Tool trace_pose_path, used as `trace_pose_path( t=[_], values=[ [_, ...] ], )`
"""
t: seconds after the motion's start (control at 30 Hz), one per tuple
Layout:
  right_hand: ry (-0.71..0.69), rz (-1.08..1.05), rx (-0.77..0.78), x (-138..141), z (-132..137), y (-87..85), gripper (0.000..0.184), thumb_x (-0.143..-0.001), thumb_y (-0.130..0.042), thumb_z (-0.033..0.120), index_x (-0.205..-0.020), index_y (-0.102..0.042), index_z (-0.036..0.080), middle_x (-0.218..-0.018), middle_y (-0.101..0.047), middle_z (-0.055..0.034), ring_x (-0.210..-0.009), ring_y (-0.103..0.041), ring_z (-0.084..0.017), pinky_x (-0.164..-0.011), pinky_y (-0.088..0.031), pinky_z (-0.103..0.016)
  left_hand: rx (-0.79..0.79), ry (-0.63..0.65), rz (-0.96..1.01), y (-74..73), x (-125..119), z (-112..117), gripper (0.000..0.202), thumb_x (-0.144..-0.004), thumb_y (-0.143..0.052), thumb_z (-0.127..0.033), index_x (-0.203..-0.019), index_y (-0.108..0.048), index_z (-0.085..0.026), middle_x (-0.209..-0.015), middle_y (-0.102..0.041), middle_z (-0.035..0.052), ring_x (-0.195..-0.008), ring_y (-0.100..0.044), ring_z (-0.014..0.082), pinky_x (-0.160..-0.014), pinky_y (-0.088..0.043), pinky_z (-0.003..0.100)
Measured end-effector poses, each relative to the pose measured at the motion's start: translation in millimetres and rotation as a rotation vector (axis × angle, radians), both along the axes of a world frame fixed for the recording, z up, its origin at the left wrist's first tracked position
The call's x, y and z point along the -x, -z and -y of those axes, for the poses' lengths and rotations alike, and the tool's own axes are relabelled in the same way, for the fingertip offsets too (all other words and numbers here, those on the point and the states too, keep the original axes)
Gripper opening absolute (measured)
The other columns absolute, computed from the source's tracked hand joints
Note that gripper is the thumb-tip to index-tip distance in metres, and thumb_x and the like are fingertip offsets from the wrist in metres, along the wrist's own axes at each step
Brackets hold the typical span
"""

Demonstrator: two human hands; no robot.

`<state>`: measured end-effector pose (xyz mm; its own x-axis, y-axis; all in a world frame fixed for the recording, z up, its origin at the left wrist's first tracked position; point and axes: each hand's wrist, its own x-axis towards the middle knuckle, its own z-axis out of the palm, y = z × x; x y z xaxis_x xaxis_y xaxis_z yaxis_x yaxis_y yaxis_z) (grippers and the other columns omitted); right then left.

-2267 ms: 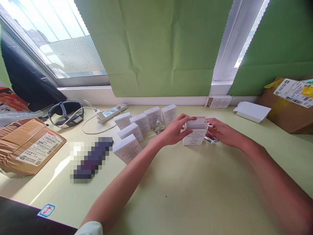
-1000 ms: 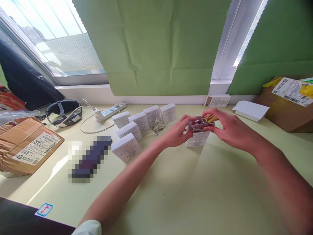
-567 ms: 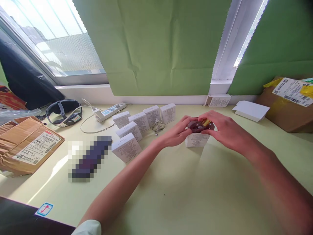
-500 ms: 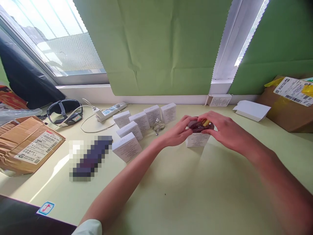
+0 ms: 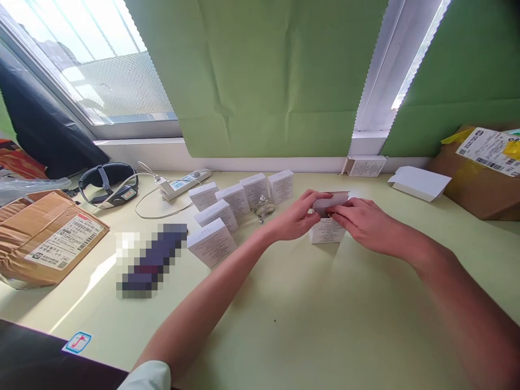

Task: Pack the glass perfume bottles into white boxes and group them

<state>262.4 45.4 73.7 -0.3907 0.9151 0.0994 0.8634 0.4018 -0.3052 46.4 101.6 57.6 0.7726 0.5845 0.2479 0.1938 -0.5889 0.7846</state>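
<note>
A small white printed box (image 5: 326,232) stands upright on the pale green table (image 5: 309,314), its top flap (image 5: 333,200) raised. My left hand (image 5: 298,216) grips the box's left upper edge with curled fingers. My right hand (image 5: 359,223) pinches the flap from the right, fingers closed on it. The red bottle with the gold cap no longer shows; it sits hidden inside the box. A row of several similar white boxes (image 5: 221,214) lies to the left, with a small clear glass bottle (image 5: 264,208) beside them.
A power strip (image 5: 183,184) with cable and a black headband device (image 5: 109,184) lie at the back left. Brown parcels sit at the far left (image 5: 44,238) and far right (image 5: 479,173). A flat white carton (image 5: 418,184) and another small box (image 5: 364,166) rest near the sill.
My right hand picked up the red bottle with the gold cap, lowered it into the open box, and now both hands are on the box's top flap.
</note>
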Motion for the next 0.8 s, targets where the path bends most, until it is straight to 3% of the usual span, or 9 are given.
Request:
trace_pose_path(
  t=[0.07, 0.2, 0.3, 0.43, 0.6, 0.67, 0.8],
  values=[
    [0.031, -0.112, 0.034, -4, 3, -13.9, 0.032, -0.098, -0.038, 0.043, -0.104, -0.067, 0.032, -0.109, -0.069, -0.0043, -0.098, -0.062, -0.027, -0.081, -0.048, -0.042, 0.017, 0.005, 0.02, 0.2, 1, -2, 0.046, -0.094, -0.039, -0.018, -0.138, -0.04, -0.03, -0.137, -0.044, 0.0083, -0.106, -0.056, 0.0184, -0.091, -0.05, 0.037],
    [0.285, -0.376, -0.008, -28, 2, -28.6, 0.028, -0.09, -0.053, 0.055, -0.105, -0.065, 0.034, -0.113, -0.069, -0.0015, -0.103, -0.062, -0.028, -0.082, -0.048, -0.039, 0.092, 0.048, 0.083, -0.1, 2, -4, 0.041, -0.096, -0.046, -0.026, -0.136, -0.044, -0.029, -0.142, -0.044, 0.0086, -0.123, -0.051, 0.0223, -0.101, -0.046, 0.041],
    [0.377, -0.534, 0.237, -43, -3, -20.1, 0.041, -0.086, -0.055, 0.064, -0.113, -0.061, 0.034, -0.101, -0.068, -0.0031, -0.092, -0.063, -0.025, -0.08, -0.048, -0.039, 0.185, 0.088, 0.112, -1.6, 4, -5, 0.043, -0.095, -0.051, -0.033, -0.138, -0.044, -0.028, -0.146, -0.043, 0.0095, -0.124, -0.052, 0.0231, -0.103, -0.045, 0.04],
    [0.203, -0.675, 0.586, -49, -9, -1.3, 0.045, -0.089, -0.052, 0.064, -0.123, -0.058, 0.035, -0.095, -0.064, -0.002, -0.085, -0.058, -0.021, -0.085, -0.046, -0.04, 0.339, 0.112, 0.121, -3.3, 7, -6, 0.049, -0.094, -0.054, -0.039, -0.141, -0.042, -0.029, -0.146, -0.047, 0.0094, -0.123, -0.054, 0.0246, -0.098, -0.047, 0.04],
    [0.061, -0.868, 0.709, -50, -12, 11.5, 0.039, -0.093, -0.053, 0.056, -0.126, -0.057, 0.035, -0.091, -0.063, -0.0013, -0.083, -0.056, -0.019, -0.081, -0.045, -0.038, 0.406, 0.118, 0.129, -2.7, 7, -7, 0.044, -0.098, -0.047, -0.039, -0.14, -0.044, -0.027, -0.137, -0.057, 0.0088, -0.125, -0.054, 0.0239, -0.101, -0.043, 0.039],
    [0.048, -0.91, 0.753, -50, -13, 14.3, 0.037, -0.093, -0.053, 0.054, -0.125, -0.057, 0.034, -0.091, -0.063, -0.0014, -0.081, -0.056, -0.018, -0.08, -0.046, -0.038, 0.371, 0.044, 0.144, -3.0, 2, -4, 0.039, -0.097, -0.047, -0.035, -0.134, -0.05, -0.025, -0.14, -0.054, 0.0086, -0.119, -0.058, 0.0225, -0.096, -0.045, 0.036],
    [0.014, -0.944, 0.812, -49, -14, 17.8, 0.033, -0.094, -0.053, 0.051, -0.12, -0.06, 0.032, -0.09, -0.064, -0.0009, -0.081, -0.059, -0.018, -0.081, -0.046, -0.038, 0.235, -0.246, 0.13, -4.5, -11, 7, 0.025, -0.091, -0.048, -0.023, -0.112, -0.059, -0.021, -0.137, -0.057, 0.0052, -0.095, -0.066, 0.0164, -0.076, -0.048, 0.027]
  ],
)
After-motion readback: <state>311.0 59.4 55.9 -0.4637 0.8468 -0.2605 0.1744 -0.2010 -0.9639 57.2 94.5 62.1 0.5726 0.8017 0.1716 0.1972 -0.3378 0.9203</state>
